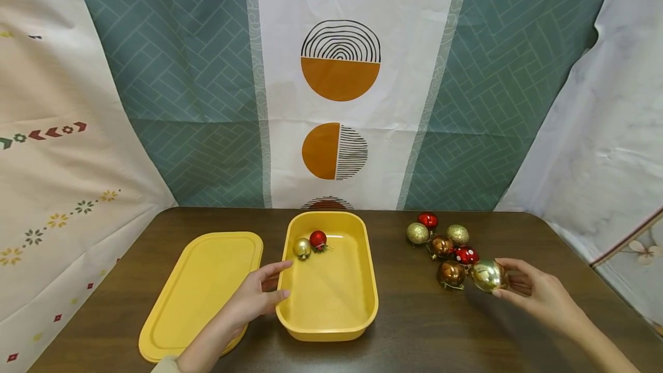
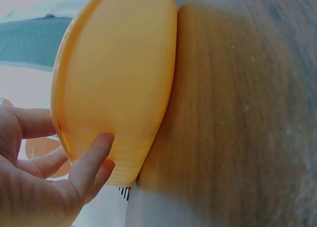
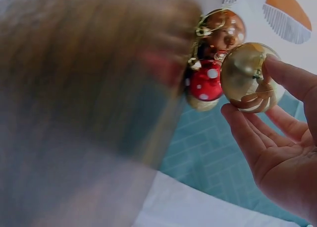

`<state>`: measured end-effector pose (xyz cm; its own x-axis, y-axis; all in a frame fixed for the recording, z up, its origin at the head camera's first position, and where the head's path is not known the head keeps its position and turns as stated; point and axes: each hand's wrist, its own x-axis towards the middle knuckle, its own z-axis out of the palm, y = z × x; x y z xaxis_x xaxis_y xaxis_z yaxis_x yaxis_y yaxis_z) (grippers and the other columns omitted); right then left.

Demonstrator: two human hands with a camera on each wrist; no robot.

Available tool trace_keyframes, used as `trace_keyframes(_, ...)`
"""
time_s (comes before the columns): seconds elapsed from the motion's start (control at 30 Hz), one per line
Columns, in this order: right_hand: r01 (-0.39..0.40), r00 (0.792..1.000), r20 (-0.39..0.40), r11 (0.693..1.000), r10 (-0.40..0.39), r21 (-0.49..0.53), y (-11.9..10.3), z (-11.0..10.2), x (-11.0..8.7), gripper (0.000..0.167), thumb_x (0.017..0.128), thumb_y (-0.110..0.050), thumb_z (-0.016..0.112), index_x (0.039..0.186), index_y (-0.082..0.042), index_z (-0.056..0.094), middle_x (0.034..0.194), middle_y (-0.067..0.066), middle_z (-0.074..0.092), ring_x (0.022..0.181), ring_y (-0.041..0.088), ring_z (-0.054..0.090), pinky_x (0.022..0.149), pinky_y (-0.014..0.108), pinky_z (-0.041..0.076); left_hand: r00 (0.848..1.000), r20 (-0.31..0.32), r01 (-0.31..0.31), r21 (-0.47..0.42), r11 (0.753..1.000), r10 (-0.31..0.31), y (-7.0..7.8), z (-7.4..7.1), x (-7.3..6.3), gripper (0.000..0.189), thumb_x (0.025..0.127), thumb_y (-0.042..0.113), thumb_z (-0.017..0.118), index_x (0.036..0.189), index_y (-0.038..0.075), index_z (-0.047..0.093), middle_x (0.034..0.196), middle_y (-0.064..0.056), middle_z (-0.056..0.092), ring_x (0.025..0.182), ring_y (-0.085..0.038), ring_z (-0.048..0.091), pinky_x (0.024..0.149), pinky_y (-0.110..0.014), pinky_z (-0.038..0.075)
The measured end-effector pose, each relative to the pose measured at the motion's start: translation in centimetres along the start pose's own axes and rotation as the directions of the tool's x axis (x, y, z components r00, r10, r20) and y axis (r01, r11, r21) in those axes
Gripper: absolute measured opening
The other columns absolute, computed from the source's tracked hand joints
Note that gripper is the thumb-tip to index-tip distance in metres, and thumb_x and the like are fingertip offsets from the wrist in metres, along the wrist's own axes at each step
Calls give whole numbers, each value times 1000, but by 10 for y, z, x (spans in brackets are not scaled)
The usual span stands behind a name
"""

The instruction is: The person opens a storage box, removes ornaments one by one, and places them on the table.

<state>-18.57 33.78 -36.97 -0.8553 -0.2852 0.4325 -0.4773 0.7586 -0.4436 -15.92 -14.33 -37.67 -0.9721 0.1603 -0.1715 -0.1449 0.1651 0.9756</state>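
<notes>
My left hand [image 1: 256,298] holds the left rim of a yellow rectangular container [image 1: 331,330]. In the left wrist view its fingers straddle that rim, some reaching over it and others against the outer wall. Inside the container, toward the back left, lie a small gold bauble [image 1: 302,248] and a red bauble [image 1: 318,239]. On the right, my right hand [image 1: 538,292] pinches a large shiny gold bauble [image 1: 487,276] between thumb and fingers. Right beside it are a copper bauble [image 1: 451,273] and a red bauble with white dots [image 1: 467,255].
A flat yellow lid [image 1: 204,286] lies on the dark wooden table [image 1: 409,327], left of the container. Behind the held bauble sit another copper bauble [image 1: 441,246], two glittery gold ones [image 1: 417,233] and a red one [image 1: 428,220]. Patterned curtains [image 1: 207,73] hang behind the table.
</notes>
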Motion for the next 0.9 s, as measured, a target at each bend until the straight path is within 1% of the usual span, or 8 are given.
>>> trace_keyframes(0.13,6,1000,13,1000,-6,-5,9,5,-3,52,62,-6,81,108,3,57,96,26,63,76,-11,55,56,15,50,1000,8,-6,-9,1000,6,-1,0,0,54,86,-2,57,136,-2,36,129,-30,42,104,-32,55,71,-41,54)
trace_keyframes(0.23,22,1000,20,1000,-22,10,14,8,-3,51,62,-4,80,106,4,57,94,26,63,75,-10,55,56,16,50,1000,12,-9,-12,1000,9,-1,0,0,54,86,-2,57,136,-3,36,129,-30,41,104,-32,55,71,-41,54)
trace_keyframes(0.4,39,999,26,999,-39,13,19,14,-2,50,61,-3,81,105,4,57,92,23,64,74,-9,55,56,18,51,1000,9,-7,-9,1000,7,0,0,0,54,85,-3,57,135,-3,37,129,-30,42,103,-31,56,70,-41,54)
trace_keyframes(0.6,19,998,59,1000,-19,3,19,17,-2,50,63,-6,80,106,3,58,93,21,64,74,-7,56,57,23,52,1000,3,-5,2,1000,5,0,1,0,54,85,-3,58,135,-2,37,128,-29,43,102,-30,56,70,-41,54)
trace_keyframes(0.7,1,997,77,1000,-1,-3,19,17,-2,50,64,-8,80,107,3,57,92,21,65,74,-4,58,57,24,52,1000,-3,-1,10,1000,1,0,1,0,54,85,-2,58,135,-2,38,128,-28,43,103,-30,56,70,-41,54)
trace_keyframes(0.77,-1,996,91,1000,2,-9,18,17,-2,50,65,-9,80,107,3,57,92,20,65,73,0,60,57,25,53,1000,-2,0,9,1000,0,0,1,0,54,85,-2,58,135,-2,38,128,-29,43,103,-30,56,70,-41,54)
trace_keyframes(0.9,-3,995,99,1000,4,-12,18,17,-2,49,65,-10,80,108,2,57,92,19,65,74,-1,60,58,25,53,1000,3,-4,5,1000,4,-1,0,0,54,85,-3,57,135,-2,37,128,-29,43,103,-30,56,70,-40,54)
